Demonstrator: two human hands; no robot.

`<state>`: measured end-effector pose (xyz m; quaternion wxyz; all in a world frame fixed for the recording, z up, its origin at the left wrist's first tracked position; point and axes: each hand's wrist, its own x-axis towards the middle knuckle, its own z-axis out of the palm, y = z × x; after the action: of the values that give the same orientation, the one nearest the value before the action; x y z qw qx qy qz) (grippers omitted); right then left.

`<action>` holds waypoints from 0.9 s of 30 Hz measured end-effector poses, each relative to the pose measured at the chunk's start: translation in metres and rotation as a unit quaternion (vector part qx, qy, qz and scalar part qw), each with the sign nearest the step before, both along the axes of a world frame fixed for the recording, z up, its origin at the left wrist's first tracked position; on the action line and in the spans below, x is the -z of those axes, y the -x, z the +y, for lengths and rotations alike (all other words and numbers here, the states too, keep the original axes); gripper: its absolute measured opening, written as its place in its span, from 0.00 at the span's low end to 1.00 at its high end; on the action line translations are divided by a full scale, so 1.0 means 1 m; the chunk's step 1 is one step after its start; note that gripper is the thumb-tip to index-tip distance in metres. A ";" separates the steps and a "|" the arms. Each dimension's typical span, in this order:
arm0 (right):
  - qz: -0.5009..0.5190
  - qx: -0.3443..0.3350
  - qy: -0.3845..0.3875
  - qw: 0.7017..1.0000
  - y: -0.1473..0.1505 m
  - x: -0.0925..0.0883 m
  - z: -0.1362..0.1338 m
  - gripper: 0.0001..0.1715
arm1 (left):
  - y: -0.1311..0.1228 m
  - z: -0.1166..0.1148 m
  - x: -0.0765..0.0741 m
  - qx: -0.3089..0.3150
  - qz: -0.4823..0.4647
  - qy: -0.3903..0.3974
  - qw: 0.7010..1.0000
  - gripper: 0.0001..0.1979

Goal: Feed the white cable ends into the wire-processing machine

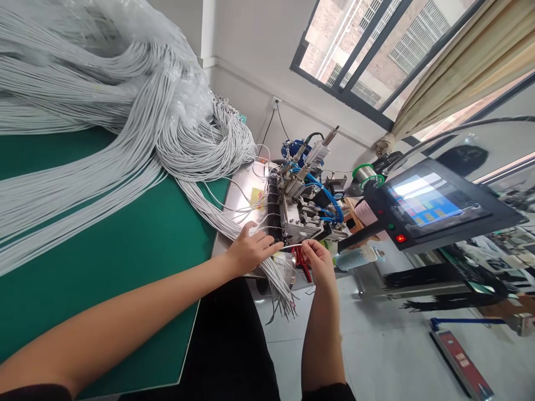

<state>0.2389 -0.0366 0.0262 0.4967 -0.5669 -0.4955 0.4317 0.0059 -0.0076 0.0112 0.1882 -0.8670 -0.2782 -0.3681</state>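
Pinching a thin, white, plastic-looking cable (pixel 293 245) in the right hand (pixel 318 263), just beside the silver metal machine with blue tubes (pixel 297 221). Resting the left hand (pixel 249 250) over a thick bundle of white cables (pixel 273 278), can't tell if gripping any. Best now: keep that single strand straight, pinch lightly, avoid snagging neighbours.

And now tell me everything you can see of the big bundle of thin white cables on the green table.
The big bundle of thin white cables looks plastic-sheathed, with many smooth strands. It spreads in long swathes across the flat green table, partly under crinkled clear plastic film, and curves in thick loops. A narrower group of strands runs under the bare left hand to splayed, loose ends beyond it.
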 end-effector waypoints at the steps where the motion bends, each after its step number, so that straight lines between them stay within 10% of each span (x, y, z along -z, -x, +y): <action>1: 0.014 0.003 -0.002 1.000 0.001 0.001 0.004 0.18 | 0.000 0.000 -0.001 0.003 0.004 0.001 1.000 0.20; 13: 0.140 -0.008 -0.016 0.990 0.010 0.013 0.021 0.19 | 0.004 0.000 -0.004 0.040 -0.014 -0.038 0.998 0.13; 22: -0.218 0.005 -0.047 0.975 0.002 0.019 0.015 0.18 | 0.001 -0.003 -0.001 -0.003 -0.016 -0.029 0.999 0.12; 27: -0.247 -0.026 -0.032 0.968 0.000 0.025 0.021 0.17 | -0.002 -0.002 0.003 -0.036 -0.007 -0.010 0.999 0.12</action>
<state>0.2393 -0.0161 0.0012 0.3655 -0.6268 -0.6309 0.2746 0.0076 -0.0097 0.0080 0.2082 -0.8517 -0.3071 -0.3701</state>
